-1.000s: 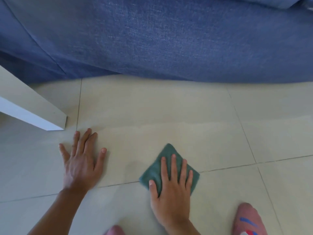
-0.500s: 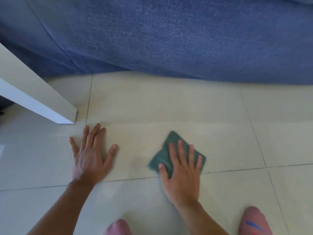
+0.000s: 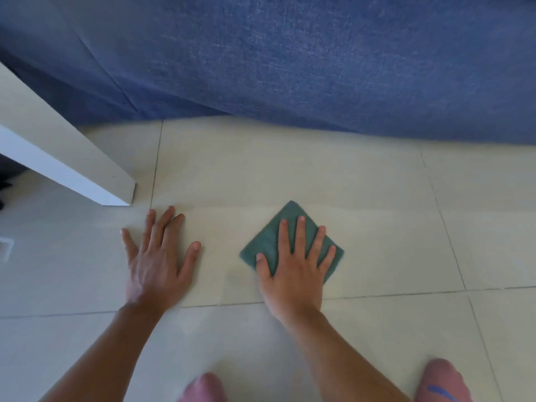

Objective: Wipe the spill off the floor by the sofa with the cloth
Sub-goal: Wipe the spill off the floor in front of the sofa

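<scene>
A folded green cloth [image 3: 269, 236] lies flat on the pale floor tiles [image 3: 391, 242] in front of the blue sofa [image 3: 319, 62]. My right hand [image 3: 293, 265] presses down on the cloth with fingers spread, covering its near half. My left hand [image 3: 156, 256] rests flat on the bare tile to the left of the cloth, fingers apart, holding nothing. I cannot make out any spill on the tiles; a faint band runs across the tile near the cloth's far corner.
A white table corner [image 3: 95, 181] juts in from the left, just beyond my left hand. The sofa front spans the whole top of the view. Two pink-socked feet [image 3: 441, 381] show at the bottom edge. Grout lines cross the floor.
My right hand has pushed the cloth forward, away from me and toward the sofa. The view has shifted closer to the sofa. My left hand stays planted on the tile.
</scene>
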The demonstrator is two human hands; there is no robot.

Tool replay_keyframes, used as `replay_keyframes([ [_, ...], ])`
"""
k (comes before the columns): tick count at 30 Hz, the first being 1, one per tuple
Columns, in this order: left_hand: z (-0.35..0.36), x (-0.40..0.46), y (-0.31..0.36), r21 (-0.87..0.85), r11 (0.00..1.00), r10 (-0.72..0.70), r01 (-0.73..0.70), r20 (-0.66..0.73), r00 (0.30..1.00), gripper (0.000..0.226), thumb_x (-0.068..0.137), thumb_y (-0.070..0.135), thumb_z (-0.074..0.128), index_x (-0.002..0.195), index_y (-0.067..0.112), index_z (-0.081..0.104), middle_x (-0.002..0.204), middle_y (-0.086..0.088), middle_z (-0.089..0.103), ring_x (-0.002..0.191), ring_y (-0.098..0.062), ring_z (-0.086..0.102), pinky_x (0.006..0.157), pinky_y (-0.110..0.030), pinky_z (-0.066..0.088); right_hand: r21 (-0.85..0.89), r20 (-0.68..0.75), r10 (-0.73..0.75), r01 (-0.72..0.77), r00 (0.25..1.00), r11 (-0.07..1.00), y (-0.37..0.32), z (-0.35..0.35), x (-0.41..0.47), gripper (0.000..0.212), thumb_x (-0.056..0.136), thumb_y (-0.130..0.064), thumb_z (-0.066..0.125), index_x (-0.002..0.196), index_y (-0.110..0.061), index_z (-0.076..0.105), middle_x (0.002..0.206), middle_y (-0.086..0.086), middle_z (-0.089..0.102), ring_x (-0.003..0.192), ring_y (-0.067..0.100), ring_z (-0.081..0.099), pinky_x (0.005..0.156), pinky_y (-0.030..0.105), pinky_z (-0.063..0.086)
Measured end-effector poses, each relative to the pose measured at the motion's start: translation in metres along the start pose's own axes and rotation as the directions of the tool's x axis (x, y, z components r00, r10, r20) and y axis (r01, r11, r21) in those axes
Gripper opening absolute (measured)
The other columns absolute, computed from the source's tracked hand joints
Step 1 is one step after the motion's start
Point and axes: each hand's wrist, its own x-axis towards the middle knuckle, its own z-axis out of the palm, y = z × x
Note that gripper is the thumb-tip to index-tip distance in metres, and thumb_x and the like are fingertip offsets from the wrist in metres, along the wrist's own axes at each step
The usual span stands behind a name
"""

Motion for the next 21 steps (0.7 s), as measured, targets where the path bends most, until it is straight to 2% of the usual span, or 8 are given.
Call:
replay_keyframes([
  [3, 0.001, -0.002, 0.000, -0.009, 1.000, -0.023, 0.023, -0.011, 1.000, 0.075, 0.093, 0.063, 0.027, 0.150, 0.015, 0.035, 0.163, -0.005, 0.026, 0.155, -0.027, 0.009, 0.121, -0.061, 0.002, -0.019, 0.046, -0.022, 0.023, 0.999, 1.000, 0.008, -0.013, 0.054, 0.080, 0.092, -0.067, 0.024, 0.162, -0.031, 0.009, 0.172, 0.001, -0.004, 0.155, 0.038, -0.011, 0.122, 0.062, -0.007],
  [9, -0.002, -0.004, -0.003, -0.048, 0.999, -0.008, 0.007, -0.027, 1.000, 0.079, 0.094, 0.063, 0.028, 0.155, 0.011, 0.026, 0.165, -0.008, 0.021, 0.155, -0.027, 0.010, 0.122, -0.060, 0.004, -0.063, 0.137, -0.319, 0.330, 0.938, 0.942, -0.017, -0.030, 0.114, 0.076, 0.093, -0.060, 0.024, 0.161, -0.036, 0.002, 0.171, -0.006, -0.010, 0.155, 0.031, -0.019, 0.123, 0.056, -0.012],
  [13, -0.002, -0.004, -0.006, -0.086, 0.996, 0.008, -0.012, -0.043, 0.999, 0.079, 0.096, 0.062, 0.029, 0.155, 0.011, 0.025, 0.165, -0.008, 0.023, 0.155, -0.025, 0.008, 0.122, -0.060, 0.007, -0.070, 0.198, -0.533, 0.554, 0.823, 0.829, -0.053, -0.031, 0.147, 0.077, 0.092, -0.066, 0.023, 0.161, -0.039, 0.004, 0.171, -0.009, -0.009, 0.155, 0.026, -0.021, 0.124, 0.054, -0.011],
  [18, -0.001, 0.001, -0.013, -0.107, 0.993, 0.037, -0.042, -0.048, 0.998, 0.078, 0.096, 0.062, 0.032, 0.155, 0.011, 0.024, 0.164, -0.008, 0.025, 0.155, -0.026, 0.011, 0.121, -0.060, 0.007, -0.040, 0.208, -0.660, 0.681, 0.722, 0.731, -0.110, -0.023, 0.182, 0.075, 0.093, -0.072, 0.022, 0.160, -0.043, 0.005, 0.171, -0.012, -0.008, 0.155, 0.023, -0.022, 0.123, 0.054, -0.012],
  [21, -0.001, 0.006, -0.015, -0.101, 0.994, 0.025, -0.030, -0.051, 0.998, 0.078, 0.096, 0.061, 0.033, 0.153, 0.009, 0.026, 0.161, -0.011, 0.031, 0.154, -0.028, 0.014, 0.120, -0.060, 0.010, -0.031, 0.219, -0.741, 0.763, 0.635, 0.645, -0.149, -0.016, 0.189, 0.071, 0.094, -0.071, 0.025, 0.158, -0.046, 0.010, 0.171, -0.011, -0.005, 0.156, 0.025, -0.018, 0.123, 0.055, -0.014],
])
